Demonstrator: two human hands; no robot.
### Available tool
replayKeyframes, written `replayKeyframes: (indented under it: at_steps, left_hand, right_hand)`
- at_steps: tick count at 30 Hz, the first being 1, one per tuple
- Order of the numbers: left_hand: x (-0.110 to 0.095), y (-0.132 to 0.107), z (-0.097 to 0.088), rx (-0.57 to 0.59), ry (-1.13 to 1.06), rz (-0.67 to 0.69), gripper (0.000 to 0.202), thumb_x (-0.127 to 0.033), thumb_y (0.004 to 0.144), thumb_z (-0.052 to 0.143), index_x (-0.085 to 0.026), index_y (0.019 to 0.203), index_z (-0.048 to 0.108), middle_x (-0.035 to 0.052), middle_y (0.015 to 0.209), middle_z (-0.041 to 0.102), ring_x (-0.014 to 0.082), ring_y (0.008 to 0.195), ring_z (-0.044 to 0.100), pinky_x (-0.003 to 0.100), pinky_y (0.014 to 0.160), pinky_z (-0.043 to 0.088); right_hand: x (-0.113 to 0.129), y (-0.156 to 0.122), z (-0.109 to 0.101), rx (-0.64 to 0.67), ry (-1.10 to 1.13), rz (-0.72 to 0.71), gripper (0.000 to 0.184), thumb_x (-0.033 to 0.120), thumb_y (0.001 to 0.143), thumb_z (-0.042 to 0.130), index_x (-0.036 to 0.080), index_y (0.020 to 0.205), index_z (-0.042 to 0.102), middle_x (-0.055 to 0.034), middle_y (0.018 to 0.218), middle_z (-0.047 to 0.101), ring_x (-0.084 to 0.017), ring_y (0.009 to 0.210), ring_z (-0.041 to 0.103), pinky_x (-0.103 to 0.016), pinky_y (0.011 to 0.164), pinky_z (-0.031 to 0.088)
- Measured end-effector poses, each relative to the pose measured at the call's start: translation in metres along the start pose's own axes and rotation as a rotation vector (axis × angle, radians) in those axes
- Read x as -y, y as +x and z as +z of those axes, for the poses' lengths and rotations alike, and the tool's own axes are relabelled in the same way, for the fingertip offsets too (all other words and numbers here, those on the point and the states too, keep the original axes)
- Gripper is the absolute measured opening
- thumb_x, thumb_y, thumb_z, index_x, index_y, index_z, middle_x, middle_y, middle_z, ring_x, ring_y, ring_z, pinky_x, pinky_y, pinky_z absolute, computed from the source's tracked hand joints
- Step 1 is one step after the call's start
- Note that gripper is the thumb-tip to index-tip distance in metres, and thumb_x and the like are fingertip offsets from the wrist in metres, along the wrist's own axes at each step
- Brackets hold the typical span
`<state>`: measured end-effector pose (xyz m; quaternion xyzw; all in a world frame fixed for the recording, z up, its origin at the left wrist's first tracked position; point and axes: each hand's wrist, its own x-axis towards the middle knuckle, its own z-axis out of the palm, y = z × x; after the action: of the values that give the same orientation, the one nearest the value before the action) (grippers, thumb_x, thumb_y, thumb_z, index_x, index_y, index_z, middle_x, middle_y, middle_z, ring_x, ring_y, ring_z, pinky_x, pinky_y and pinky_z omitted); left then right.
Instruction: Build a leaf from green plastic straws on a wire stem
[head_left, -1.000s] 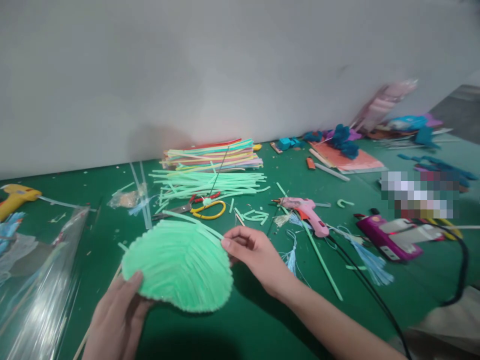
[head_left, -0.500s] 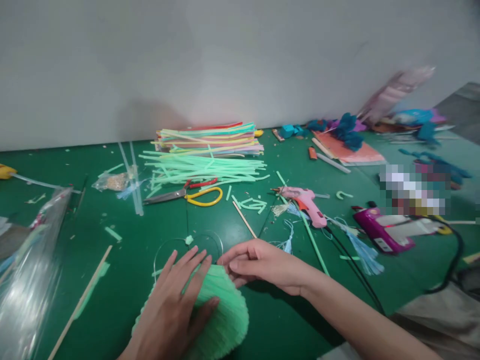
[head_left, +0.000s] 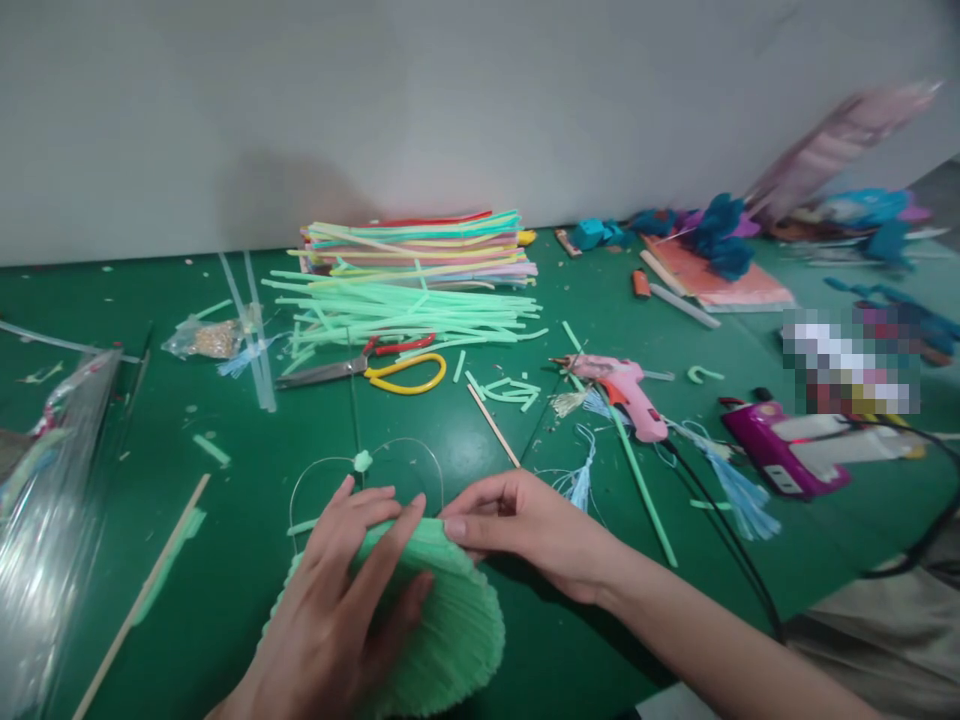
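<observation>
A mint-green, ribbed, fan-shaped piece of fuzzy pipe cleaners (head_left: pixel 450 630) lies at the table's near edge. Across its left part rests my left hand (head_left: pixel 330 600), fingers spread and partly covering it. At its upper right corner, my right hand (head_left: pixel 525 530) pinches the edge between thumb and fingers; the other fingers are curled and partly hidden. Beyond the fingertips a thin wire (head_left: pixel 409 440) makes two loops, joined by a small green tuft (head_left: pixel 363 461). The right loop runs down to my right fingertips, the left one behind my left hand.
Bundled coloured pipe cleaners (head_left: pixel 420 245) and loose green ones (head_left: pixel 405 310) lie behind yellow-and-red-handled scissors (head_left: pixel 405 374). To the right are a pink glue gun (head_left: pixel 622 390) with a cord, blue tassels (head_left: pixel 739 500) and a purple power strip (head_left: pixel 780 450). Wooden sticks (head_left: pixel 142 595) lie left.
The view has shifted slightly, so the table's things sit higher. My right thumb has come onto the corner of the green piece. My left hand stays spread over it, fingers slightly more bent.
</observation>
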<state>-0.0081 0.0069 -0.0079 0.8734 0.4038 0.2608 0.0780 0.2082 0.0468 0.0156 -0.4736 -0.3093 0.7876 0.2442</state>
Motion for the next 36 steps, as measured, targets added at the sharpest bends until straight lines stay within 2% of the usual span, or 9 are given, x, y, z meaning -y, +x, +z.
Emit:
replayKeyframes:
  at_steps: [6,10,15,19,23,27,31,34,36]
  left_hand:
    - [0.000,0.014,-0.006,-0.005,0.017,-0.024,0.031,-0.015,0.091,0.057,-0.014,0.123,0.057,0.0085,0.106,0.063,0.0246,0.109,0.054,0.053,0.105,0.037]
    - [-0.004,0.030,-0.015,0.111,-0.022,-0.110,0.010,-0.022,0.092,0.057,-0.023,0.101,0.060,0.0012,0.091,0.068,0.0256,0.101,0.055,0.050,0.092,0.041]
    - [-0.005,0.036,-0.017,0.134,-0.147,-0.204,0.008,-0.021,0.095,0.051,-0.024,0.093,0.058,0.0009,0.090,0.067,0.0246,0.102,0.055,0.045,0.089,0.043]
    - [-0.004,0.035,-0.014,0.084,-0.170,-0.207,0.011,-0.017,0.094,0.051,-0.023,0.089,0.058,0.0006,0.087,0.068,0.0239,0.106,0.056,0.042,0.090,0.045]
    - [0.000,0.033,-0.021,-0.143,-0.063,-0.184,0.019,-0.011,0.091,0.054,-0.023,0.103,0.062,0.0037,0.100,0.067,0.0224,0.106,0.058,0.040,0.093,0.047]
    - [0.014,0.029,-0.039,-0.447,0.219,-0.360,0.017,-0.016,0.089,0.059,-0.022,0.104,0.064,0.0092,0.100,0.063,0.0267,0.100,0.060,0.048,0.092,0.049]
    - [0.030,0.025,-0.044,-0.279,0.297,-0.380,0.014,-0.031,0.088,0.060,-0.028,0.097,0.071,0.0104,0.136,0.049,0.0411,0.129,0.043,0.068,0.104,0.033]
    - [0.036,0.022,-0.038,-0.149,0.196,-0.376,0.017,-0.034,0.089,0.058,-0.029,0.087,0.074,0.0008,0.153,0.034,0.0468,0.141,0.025,0.071,0.106,0.029]
    - [0.038,0.020,-0.033,-0.097,0.130,-0.418,0.020,-0.034,0.090,0.058,-0.027,0.082,0.074,0.0027,0.152,0.036,0.0472,0.143,0.021,0.071,0.105,0.029]
  right_hand:
    - [-0.004,0.000,0.005,-0.034,-0.215,-0.108,0.024,0.030,0.067,0.084,0.012,0.076,0.070,0.0070,0.053,0.052,-0.004,0.050,0.041,-0.017,0.049,0.031]
    - [-0.004,0.004,0.007,-0.031,-0.217,-0.117,0.026,0.031,0.066,0.085,0.012,0.075,0.068,0.0076,0.052,0.050,-0.004,0.049,0.039,-0.017,0.047,0.026]
    - [0.004,0.001,0.006,0.044,-0.093,-0.081,0.034,0.041,0.067,0.083,0.011,0.079,0.072,0.0019,0.062,0.061,-0.007,0.058,0.053,-0.021,0.059,0.042]
    - [0.002,-0.001,0.009,0.062,-0.088,-0.065,0.037,0.037,0.064,0.086,0.012,0.087,0.070,0.0018,0.068,0.064,-0.007,0.062,0.055,-0.021,0.062,0.042]
    - [-0.003,0.004,0.009,0.015,-0.123,-0.146,0.034,0.031,0.064,0.087,0.014,0.084,0.066,0.0042,0.066,0.060,-0.006,0.060,0.051,-0.019,0.058,0.038]
    - [-0.002,0.009,0.002,-0.054,-0.114,-0.258,0.033,0.037,0.070,0.083,0.015,0.086,0.064,0.0019,0.074,0.061,-0.007,0.066,0.052,-0.019,0.060,0.037]
    - [0.000,0.010,-0.004,-0.072,-0.137,-0.317,0.034,0.040,0.073,0.080,0.017,0.088,0.061,0.0021,0.075,0.060,-0.009,0.070,0.053,-0.021,0.063,0.040]
    - [-0.002,0.010,-0.003,-0.067,-0.259,-0.344,0.029,0.041,0.079,0.073,0.017,0.089,0.058,0.0005,0.078,0.058,-0.012,0.072,0.056,-0.024,0.065,0.044]
    - [-0.005,0.010,-0.001,-0.159,-0.412,-0.434,0.026,0.037,0.086,0.066,0.018,0.100,0.056,-0.0034,0.089,0.061,-0.015,0.077,0.059,-0.028,0.068,0.048]
